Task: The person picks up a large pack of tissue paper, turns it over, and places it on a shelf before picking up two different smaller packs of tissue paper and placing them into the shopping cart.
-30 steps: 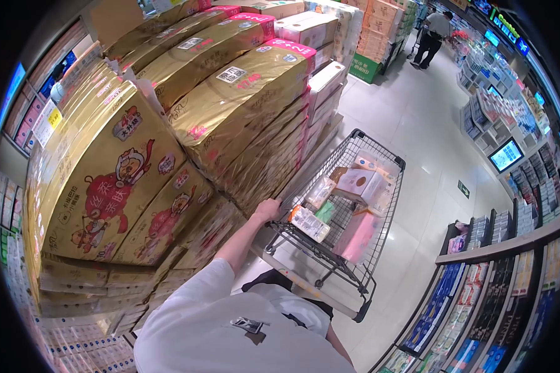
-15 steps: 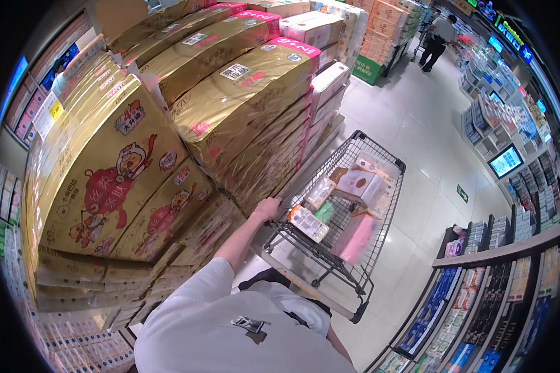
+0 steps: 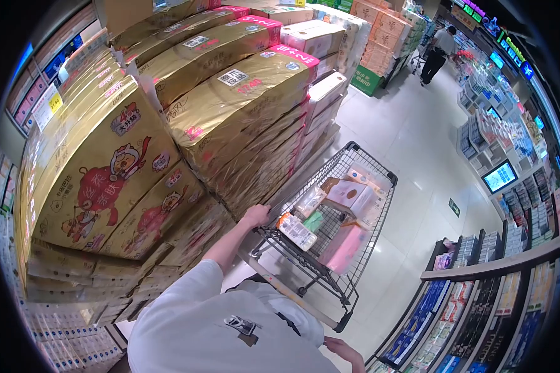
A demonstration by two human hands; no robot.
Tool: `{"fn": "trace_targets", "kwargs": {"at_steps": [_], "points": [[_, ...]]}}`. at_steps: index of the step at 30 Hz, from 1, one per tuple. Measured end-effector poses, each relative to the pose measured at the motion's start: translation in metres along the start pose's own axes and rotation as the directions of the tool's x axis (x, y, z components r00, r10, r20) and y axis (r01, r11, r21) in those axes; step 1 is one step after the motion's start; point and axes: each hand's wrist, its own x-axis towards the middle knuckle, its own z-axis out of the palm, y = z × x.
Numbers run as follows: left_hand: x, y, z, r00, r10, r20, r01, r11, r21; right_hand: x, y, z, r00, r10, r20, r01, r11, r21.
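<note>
My left hand [image 3: 257, 216] is closed on the near left corner of a wire shopping cart [image 3: 362, 273], beside the stacked gold packs. Low in view, to the right of my white shirt, part of my right hand [image 3: 337, 345] shows away from the cart's handle bar [image 3: 279, 285]; its fingers are not clear. Inside the basket lie a white-and-brown pack [image 3: 348, 194], a pink pack [image 3: 343, 247], a white pack with orange print [image 3: 297, 231], a small green item [image 3: 313, 221] and another pale pack [image 3: 311, 201].
Tall stacks of gold-wrapped packs [image 3: 230, 102] rise close on the left. Shelves of boxed goods [image 3: 473, 304] run along the right, with a screen [image 3: 499, 176] beyond. Pale floor tiles [image 3: 410, 149] stretch ahead, where a person [image 3: 440, 53] stands beside another cart [image 3: 419, 57].
The cart and my left hand sit slightly lower and further left in view. Part of my right hand has appeared at the bottom. The left hand keeps its hold.
</note>
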Motion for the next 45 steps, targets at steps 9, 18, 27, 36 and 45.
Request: {"fn": "trace_targets", "kwargs": {"at_steps": [9, 18, 27, 36, 45], "points": [[-0.002, 0.001, -0.001, 0.998, -0.023, 0.058, 0.020, 0.999, 0.044, 0.067, -0.084, -0.078, 0.734, 0.010, -0.679, 0.223, 0.941, 0.255], [0.025, 0.011, -0.005, 1.000, 0.004, 0.015, -0.005, 0.998, 0.070, 0.183, -0.075, -0.140, 0.522, -0.341, -0.782, -0.227, 0.828, -0.513], [0.100, 0.038, -0.017, 1.000, 0.008, 0.025, -0.010, 0.997, 0.070, 0.184, -0.151, -0.194, 0.569, -0.200, -0.797, -0.146, 0.930, -0.337], [0.210, 0.061, -0.020, 1.000, 0.031, -0.004, -0.031, 0.996, 0.080, 0.229, -0.186, -0.286, 0.491, -0.240, -0.837, -0.305, 0.853, -0.424], [0.296, 0.105, -0.046, 0.999, -0.009, -0.051, 0.009, 1.000, 0.006, 0.262, -0.223, -0.370, 0.432, -0.281, -0.857, -0.375, 0.808, -0.454]]}}
